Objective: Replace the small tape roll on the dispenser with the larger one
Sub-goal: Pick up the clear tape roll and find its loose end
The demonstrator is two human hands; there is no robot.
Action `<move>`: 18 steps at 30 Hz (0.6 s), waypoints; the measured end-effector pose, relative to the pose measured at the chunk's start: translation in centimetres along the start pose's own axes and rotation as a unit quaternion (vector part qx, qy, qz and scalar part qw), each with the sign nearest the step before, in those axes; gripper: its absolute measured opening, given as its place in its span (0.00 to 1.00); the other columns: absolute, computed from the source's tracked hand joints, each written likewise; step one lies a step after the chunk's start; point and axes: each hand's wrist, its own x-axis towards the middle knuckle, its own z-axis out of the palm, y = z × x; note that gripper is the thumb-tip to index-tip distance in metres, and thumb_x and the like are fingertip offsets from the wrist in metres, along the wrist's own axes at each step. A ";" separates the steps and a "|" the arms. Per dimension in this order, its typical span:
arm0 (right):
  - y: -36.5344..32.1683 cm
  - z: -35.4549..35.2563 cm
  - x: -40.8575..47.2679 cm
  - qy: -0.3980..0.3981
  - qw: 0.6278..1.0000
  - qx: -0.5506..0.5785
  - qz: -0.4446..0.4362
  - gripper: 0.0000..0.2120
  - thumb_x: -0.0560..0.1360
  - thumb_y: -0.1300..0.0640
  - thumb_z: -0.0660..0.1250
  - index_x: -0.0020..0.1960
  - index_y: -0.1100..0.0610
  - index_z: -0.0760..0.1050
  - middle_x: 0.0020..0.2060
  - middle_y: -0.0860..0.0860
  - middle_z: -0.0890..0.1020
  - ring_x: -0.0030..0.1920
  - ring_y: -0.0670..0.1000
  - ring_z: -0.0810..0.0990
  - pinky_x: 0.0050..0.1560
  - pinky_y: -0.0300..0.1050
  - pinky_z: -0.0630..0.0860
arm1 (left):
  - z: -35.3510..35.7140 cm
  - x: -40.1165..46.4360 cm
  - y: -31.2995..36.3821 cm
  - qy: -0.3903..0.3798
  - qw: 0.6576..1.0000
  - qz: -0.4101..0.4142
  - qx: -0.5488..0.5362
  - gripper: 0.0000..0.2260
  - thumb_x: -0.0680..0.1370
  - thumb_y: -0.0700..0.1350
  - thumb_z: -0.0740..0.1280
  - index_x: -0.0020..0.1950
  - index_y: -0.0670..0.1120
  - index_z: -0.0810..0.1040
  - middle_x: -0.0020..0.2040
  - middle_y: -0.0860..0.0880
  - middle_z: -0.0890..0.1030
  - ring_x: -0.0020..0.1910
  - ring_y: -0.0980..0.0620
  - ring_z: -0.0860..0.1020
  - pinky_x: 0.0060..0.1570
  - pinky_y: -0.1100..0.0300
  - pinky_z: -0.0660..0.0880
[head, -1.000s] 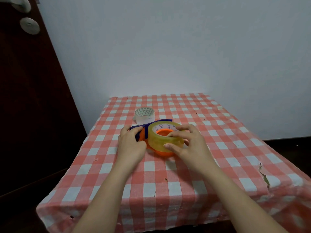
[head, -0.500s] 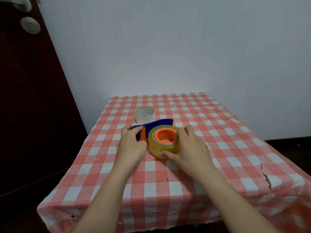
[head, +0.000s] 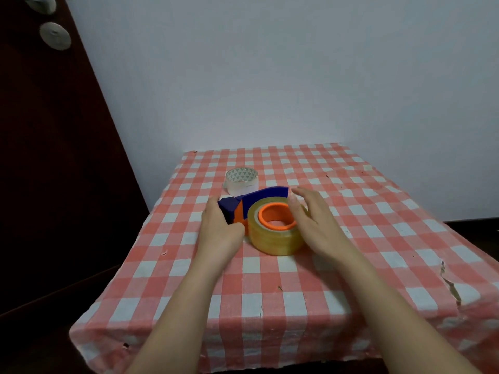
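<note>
1. Dispenser [head: 244, 205] gripped at its blue nose by left hand [head: 220, 229], fingers curled round it, pinning it flat on the desk [head: 378, 238].
2. Right hand [head: 310, 220] laid against the right side of the big roll [head: 275, 233], fingers fairly straight and relaxed, not curled round anything; thumb near the orange hub [head: 276, 217]. Touching or just beside the roll: cannot tell for sure.
3. Big roll seated over the orange hub, lying flat, amber tape all round it; blue guard arching behind.
4. Small roll [head: 241, 180] set apart on the cloth behind the dispenser, upright on its edge face, off the hub and untouched.
5. Judged from this: swap nearly done. Small roll out, big roll on. Step in hand looks like the final seating or letting go.
6. Next move, as a guess: press the roll fully down so it sits square on the hub, then find the free tape end and lead it toward the blue cutter end under the left hand. Calls for a steady left grip so the dispenser does not slide on the cloth.
7. Possible snag: tape end hard to spot on a clear amber roll; not visible here.
8. Outward: checked red-and-white cloth over the desk, torn at the right edge [head: 451, 287]; plain wall behind, dark door to the left.
</note>
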 end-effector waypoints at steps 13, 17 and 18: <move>1.1 0.2 3.9 -0.074 0.986 0.149 0.014 0.28 0.75 0.47 0.69 0.73 0.39 0.64 0.64 0.43 0.74 0.64 0.45 0.73 0.56 0.41 0.76 | -1.0 2.2 -0.7 -0.013 0.999 -0.008 0.032 0.38 0.72 0.35 0.75 0.77 0.45 0.60 0.70 0.46 0.73 0.63 0.48 0.75 0.58 0.55 0.74; 0.7 -0.2 3.6 -0.058 0.994 0.098 0.005 0.30 0.75 0.53 0.71 0.73 0.43 0.64 0.59 0.44 0.75 0.59 0.46 0.74 0.50 0.36 0.72 | -0.3 2.6 -1.4 0.005 0.999 0.027 0.035 0.27 0.75 0.35 0.72 0.71 0.45 0.67 0.57 0.52 0.74 0.52 0.54 0.72 0.49 0.61 0.68; 0.5 -0.2 3.5 -0.055 0.994 0.090 0.012 0.29 0.75 0.54 0.71 0.73 0.43 0.64 0.59 0.45 0.75 0.58 0.46 0.74 0.50 0.36 0.71 | -0.2 2.6 -1.5 0.012 0.999 0.032 0.037 0.26 0.75 0.36 0.71 0.71 0.45 0.68 0.54 0.53 0.73 0.53 0.53 0.72 0.49 0.61 0.68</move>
